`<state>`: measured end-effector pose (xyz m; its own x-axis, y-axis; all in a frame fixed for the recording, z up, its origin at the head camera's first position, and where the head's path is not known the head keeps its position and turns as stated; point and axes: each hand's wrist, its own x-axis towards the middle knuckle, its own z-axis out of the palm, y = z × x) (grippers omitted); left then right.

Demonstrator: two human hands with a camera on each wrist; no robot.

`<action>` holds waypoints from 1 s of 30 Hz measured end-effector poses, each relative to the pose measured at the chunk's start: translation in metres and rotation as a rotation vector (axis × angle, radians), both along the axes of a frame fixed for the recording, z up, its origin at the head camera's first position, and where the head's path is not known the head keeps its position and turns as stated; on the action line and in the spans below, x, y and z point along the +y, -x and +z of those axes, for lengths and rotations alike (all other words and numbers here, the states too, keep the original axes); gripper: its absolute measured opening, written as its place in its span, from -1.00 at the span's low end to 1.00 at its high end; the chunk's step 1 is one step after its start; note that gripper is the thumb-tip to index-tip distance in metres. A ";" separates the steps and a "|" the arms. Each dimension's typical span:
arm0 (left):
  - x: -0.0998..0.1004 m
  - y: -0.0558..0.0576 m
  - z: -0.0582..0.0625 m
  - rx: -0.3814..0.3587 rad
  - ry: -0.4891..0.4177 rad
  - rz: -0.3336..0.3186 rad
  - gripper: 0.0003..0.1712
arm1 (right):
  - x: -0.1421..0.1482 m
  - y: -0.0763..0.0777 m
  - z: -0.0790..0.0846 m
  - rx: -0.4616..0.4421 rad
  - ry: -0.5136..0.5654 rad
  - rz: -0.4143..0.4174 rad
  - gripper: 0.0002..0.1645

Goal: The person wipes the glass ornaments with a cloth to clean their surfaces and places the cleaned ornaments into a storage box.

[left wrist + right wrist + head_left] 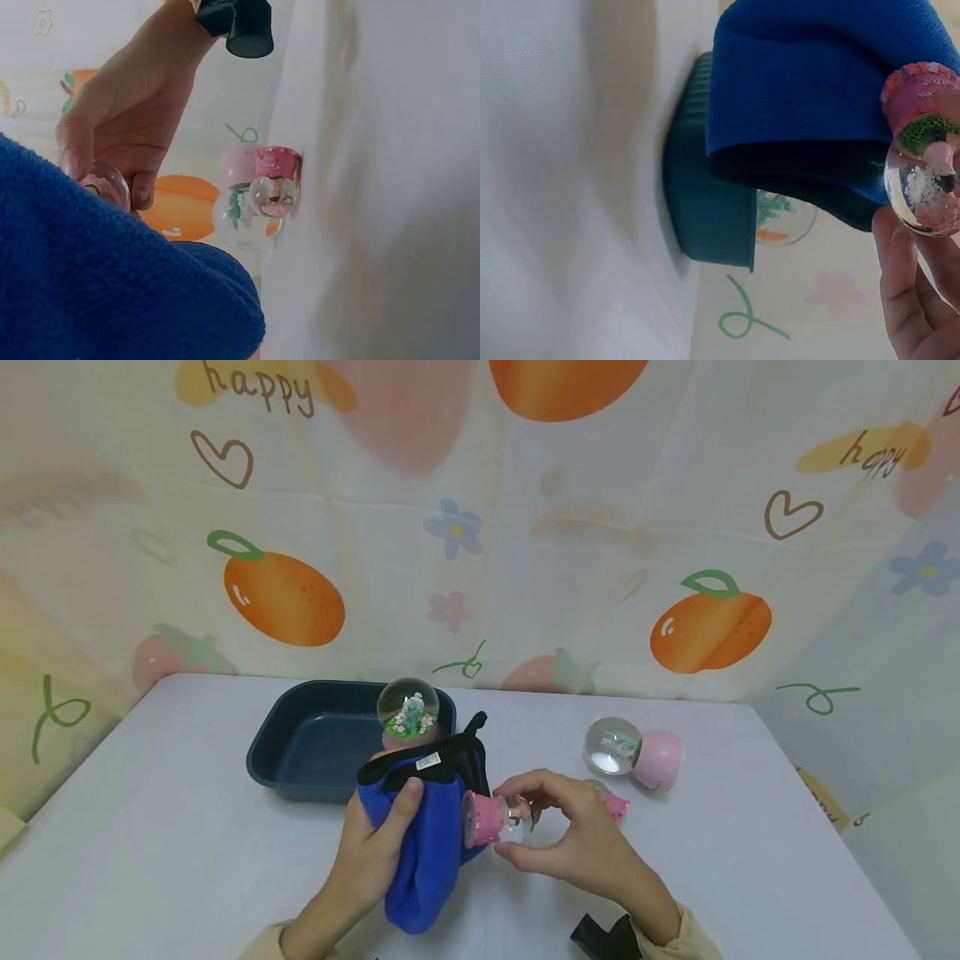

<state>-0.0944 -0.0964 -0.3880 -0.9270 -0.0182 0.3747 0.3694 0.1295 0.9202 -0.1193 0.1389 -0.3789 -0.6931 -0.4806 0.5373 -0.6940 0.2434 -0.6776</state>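
Observation:
My left hand [378,839] grips a folded blue cloth [427,852] with black edging and a small white label. Close against the cloth's right side, my right hand [581,831] pinches a small snow globe [487,818] by its glass ball between thumb and fingers. The globe lies sideways, its pink base toward the cloth. In the right wrist view the same small snow globe [922,176] shows a green patch, white grains and pink bits inside. The left wrist view has the blue cloth [135,277] covering much of the lower left.
A dark teal tray [315,789] stands at the back left, with a larger snow globe [408,714] in its right end. To the right, a large pink-based snow globe [633,753] lies on its side. A second small globe [617,806] is partly behind my right hand.

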 end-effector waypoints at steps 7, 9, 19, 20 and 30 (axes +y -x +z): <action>0.002 -0.002 -0.004 0.062 0.086 -0.034 -0.67 | -0.002 0.000 -0.002 0.014 -0.012 -0.007 -0.48; 0.003 -0.002 -0.006 0.069 0.127 -0.059 -0.64 | -0.003 -0.001 -0.003 -0.009 -0.009 -0.010 -0.49; 0.005 -0.002 -0.006 -0.010 0.378 -0.221 -0.44 | -0.005 0.000 -0.008 0.028 0.039 -0.056 -0.44; 0.005 -0.001 -0.006 0.018 0.373 -0.203 -0.43 | -0.005 0.000 -0.007 0.025 0.044 -0.061 -0.43; 0.006 0.002 -0.008 0.163 0.317 -0.176 -0.40 | -0.006 -0.004 -0.004 -0.041 0.035 -0.071 -0.48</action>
<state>-0.0964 -0.0906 -0.3956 -0.8334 0.2761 0.4787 0.5493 0.3196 0.7720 -0.1157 0.1331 -0.3830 -0.7465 -0.4109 0.5234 -0.6474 0.2668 -0.7139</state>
